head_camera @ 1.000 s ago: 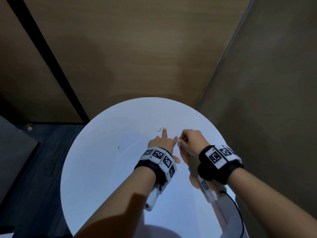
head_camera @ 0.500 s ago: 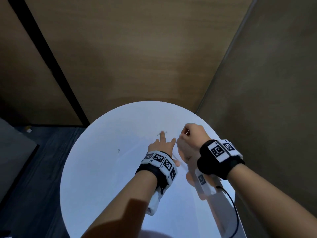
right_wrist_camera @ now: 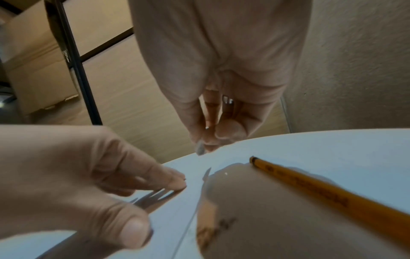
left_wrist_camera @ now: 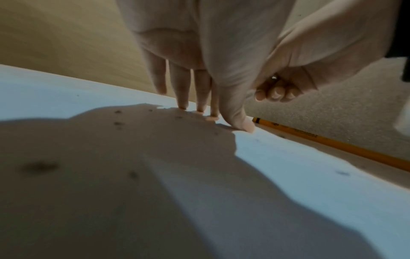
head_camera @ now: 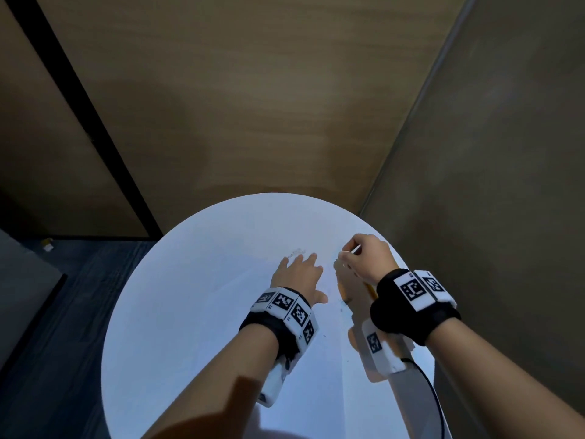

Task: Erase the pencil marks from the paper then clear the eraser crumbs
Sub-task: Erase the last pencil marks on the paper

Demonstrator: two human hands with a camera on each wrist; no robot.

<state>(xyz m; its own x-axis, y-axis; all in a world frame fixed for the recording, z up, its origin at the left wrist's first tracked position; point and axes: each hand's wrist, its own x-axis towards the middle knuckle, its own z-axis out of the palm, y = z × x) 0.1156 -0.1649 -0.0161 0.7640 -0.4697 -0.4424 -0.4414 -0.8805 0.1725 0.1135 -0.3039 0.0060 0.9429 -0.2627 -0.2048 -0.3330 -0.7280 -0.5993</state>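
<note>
My left hand [head_camera: 299, 270] lies open on the white sheet [head_camera: 221, 312] that covers the round table, fingers straight and fingertips [left_wrist_camera: 200, 108] touching the surface. Dark eraser crumbs [left_wrist_camera: 118, 123] are scattered under and beside it, and a faint grey smudge [head_camera: 297, 251] sits just beyond the fingers. My right hand [head_camera: 364, 258] is curled to the right of the left one and pinches a small greyish piece, apparently the eraser [right_wrist_camera: 200, 149]. A yellow pencil [right_wrist_camera: 321, 192] lies on the table beneath the right hand.
A wooden panel wall [head_camera: 253, 106] rises just behind the table, and a grey wall [head_camera: 506, 185] stands close on the right. Dark floor [head_camera: 63, 312] lies beyond the table's left edge. A black cable [head_camera: 427, 391] trails from my right wrist.
My left hand has gone from one pointing finger to all fingers laid straight on the sheet. My right hand has moved right and away from the left hand, still curled.
</note>
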